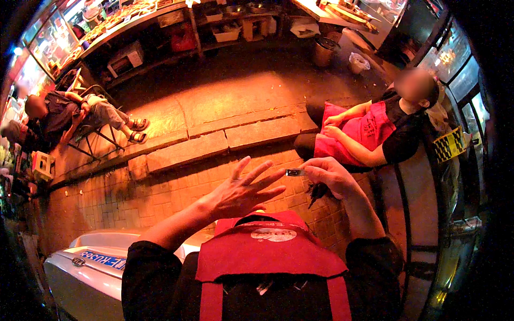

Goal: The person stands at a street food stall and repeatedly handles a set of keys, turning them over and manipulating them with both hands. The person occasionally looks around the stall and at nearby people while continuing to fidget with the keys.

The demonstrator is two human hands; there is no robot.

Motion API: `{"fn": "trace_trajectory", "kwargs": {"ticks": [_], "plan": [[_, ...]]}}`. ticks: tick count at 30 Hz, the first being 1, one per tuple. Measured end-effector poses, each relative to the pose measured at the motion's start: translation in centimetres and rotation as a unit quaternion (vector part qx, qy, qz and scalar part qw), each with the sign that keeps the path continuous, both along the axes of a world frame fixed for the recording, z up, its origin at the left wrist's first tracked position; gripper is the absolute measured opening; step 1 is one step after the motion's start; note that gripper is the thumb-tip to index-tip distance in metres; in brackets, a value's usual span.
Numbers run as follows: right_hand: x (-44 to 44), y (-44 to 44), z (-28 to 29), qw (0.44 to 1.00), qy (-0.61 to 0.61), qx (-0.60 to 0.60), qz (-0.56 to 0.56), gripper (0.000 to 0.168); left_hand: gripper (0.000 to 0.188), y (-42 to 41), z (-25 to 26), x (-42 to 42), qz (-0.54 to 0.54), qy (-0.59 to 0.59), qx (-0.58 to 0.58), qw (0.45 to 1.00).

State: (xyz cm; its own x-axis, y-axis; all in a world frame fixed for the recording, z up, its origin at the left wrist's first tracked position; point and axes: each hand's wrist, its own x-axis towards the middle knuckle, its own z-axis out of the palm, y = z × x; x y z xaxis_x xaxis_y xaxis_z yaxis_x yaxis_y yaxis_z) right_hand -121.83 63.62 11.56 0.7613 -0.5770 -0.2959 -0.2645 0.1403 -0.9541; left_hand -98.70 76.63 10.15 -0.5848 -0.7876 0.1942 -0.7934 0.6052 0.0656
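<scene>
A metal nail clipper (pixel 295 172) is pinched between the fingers of my right hand (pixel 327 174). Its jaws meet the tip of one finger of my left hand (pixel 245 192); whether they bite on the nail is too small to tell. My left hand is held out with its fingers spread, nothing in its grasp. Below my right hand hangs a dark bunch that looks like keys (pixel 318 192); what it is attached to is hidden. A red apron (pixel 273 248) covers my front, just under both hands.
A person in a red apron (pixel 361 128) sits close on the right. Another person (pixel 80 108) sits at the far left. A stone kerb (pixel 225 140) crosses ahead. A silver vehicle (pixel 88 277) stands at lower left. Beyond are a bin (pixel 324 52) and a lined bucket (pixel 358 63).
</scene>
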Motion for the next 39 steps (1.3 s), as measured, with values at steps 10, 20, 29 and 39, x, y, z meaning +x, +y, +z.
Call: {"fn": "trace_trajectory", "kwargs": {"ticks": [10, 20, 29, 39], "plan": [[0.7, 0.6, -0.4, 0.999, -0.029, 0.001, -0.016, 0.025, 0.064, 0.2, -0.6, -0.1, 0.022, -0.024, -0.06, 0.998], [1.2, 1.2, -1.4, 0.996, -0.059, 0.045, -0.053, 0.024, 0.061, -0.1, -1.5, -0.2, 0.032, -0.002, -0.094, 0.995], [1.2, 1.3, -2.2, 0.982, -0.107, 0.14, -0.069, 0.022, 0.059, 0.0, -0.9, -0.3, 0.03, 0.01, -0.076, 0.997], [1.0, 1.3, -2.7, 0.988, -0.086, 0.111, -0.062, 0.023, 0.055, 0.0, -1.1, -0.2, 0.019, 0.027, -0.078, 0.996]]}}
